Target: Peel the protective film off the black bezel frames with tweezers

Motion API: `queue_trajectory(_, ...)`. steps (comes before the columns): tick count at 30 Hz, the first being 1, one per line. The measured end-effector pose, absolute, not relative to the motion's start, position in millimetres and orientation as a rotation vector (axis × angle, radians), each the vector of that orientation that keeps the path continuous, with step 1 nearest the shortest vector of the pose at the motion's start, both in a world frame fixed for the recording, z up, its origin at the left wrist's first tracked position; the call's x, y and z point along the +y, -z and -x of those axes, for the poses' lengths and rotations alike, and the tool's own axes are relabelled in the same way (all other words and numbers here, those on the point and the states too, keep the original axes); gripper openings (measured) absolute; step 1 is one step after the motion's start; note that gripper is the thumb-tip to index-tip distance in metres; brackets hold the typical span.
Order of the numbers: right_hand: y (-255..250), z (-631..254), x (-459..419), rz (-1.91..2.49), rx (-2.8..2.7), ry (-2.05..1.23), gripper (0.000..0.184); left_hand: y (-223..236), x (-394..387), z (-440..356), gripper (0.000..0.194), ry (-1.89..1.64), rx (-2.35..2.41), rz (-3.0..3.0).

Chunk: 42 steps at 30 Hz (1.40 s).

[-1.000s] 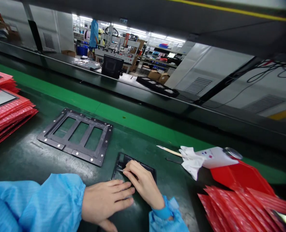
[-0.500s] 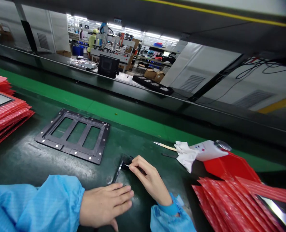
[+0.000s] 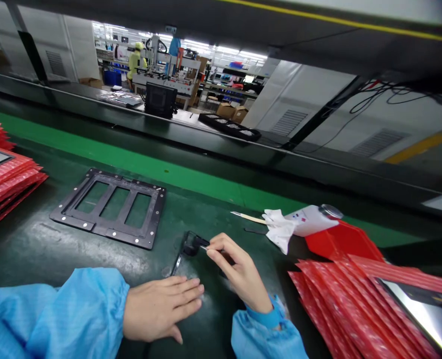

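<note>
My left hand (image 3: 164,306) lies flat, fingers stretched out, over the near end of a dark, narrow-edged piece (image 3: 177,264). Most of that piece is hidden beneath the hand or blends into the table. At its far end sits a small black part (image 3: 191,244). My right hand (image 3: 235,267) pinches a thin, pale, pointed thing (image 3: 204,248) between thumb and fingertips. Its tip meets the black part, or lies just beside it; which kind of thing it is I cannot make out.
A black frame fixture (image 3: 110,209) with three openings lies left of centre. Red bubble bags (image 3: 7,184) with a panel are stacked at left, more bags (image 3: 340,299) at right. A scalpel (image 3: 246,217), white wipe (image 3: 279,227) and white bottle (image 3: 306,219) lie beyond my right hand.
My right hand has shifted slightly up and right with the pinched thing, and the small black part shows more fully. My left hand stays flat. The whole view has shifted a little.
</note>
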State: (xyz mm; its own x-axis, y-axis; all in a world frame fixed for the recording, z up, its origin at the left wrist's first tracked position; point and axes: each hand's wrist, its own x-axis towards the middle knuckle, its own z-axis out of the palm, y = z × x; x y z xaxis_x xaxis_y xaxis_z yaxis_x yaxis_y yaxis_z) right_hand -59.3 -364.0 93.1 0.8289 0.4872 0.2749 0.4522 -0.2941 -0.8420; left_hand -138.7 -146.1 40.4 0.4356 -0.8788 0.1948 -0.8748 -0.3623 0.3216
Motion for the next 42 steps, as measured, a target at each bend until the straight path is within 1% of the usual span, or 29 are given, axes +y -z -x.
queue_trajectory(6, -95.7, 56.7, -372.2, 1.917, -0.616, 0.032, 0.014, -42.4, -144.9, 138.5, 0.068, 0.068, -1.498, -2.305)
queue_trajectory(12, -100.9, 54.0, -388.1, 1.885, -0.457, 0.246, 0.018, -45.3, -144.2, 138.1, 0.069, 0.103, -1.476, -2.294)
queue_trajectory(15, -94.8, 49.9, -388.5, 1.982, -0.449, 0.281, 0.021, -46.4, -143.9, 138.0, 0.069, 0.108, -1.48, -2.293)
queue_trajectory(20, -75.9, 39.2, -388.2, 2.324, -0.523, 0.334, 0.024, -47.0, -144.0, 138.7, 0.067, 0.113, -1.482, -2.316)
queue_trajectory(23, -67.7, 34.5, -394.3, 2.454, -0.496, 0.371, 0.024, -47.9, -144.2, 139.4, 0.066, 0.124, -1.482, -2.325)
queue_trajectory(30, -64.4, 32.1, -399.6, 2.54, -0.443, 0.457, 0.025, -49.8, -143.1, 139.6, 0.065, 0.122, -1.467, -2.313)
queue_trajectory(37, -68.3, 32.2, -398.8, 2.565, -0.519, 0.513, 0.027, -48.4, -143.0, 139.0, 0.067, 0.12, -1.461, -2.286)
queue_trajectory(42, -66.2, 32.0, -399.7, 2.71, -0.556, 0.558, 0.04, -49.2, -142.7, 139.1, 0.066, 0.118, -1.444, -2.272)
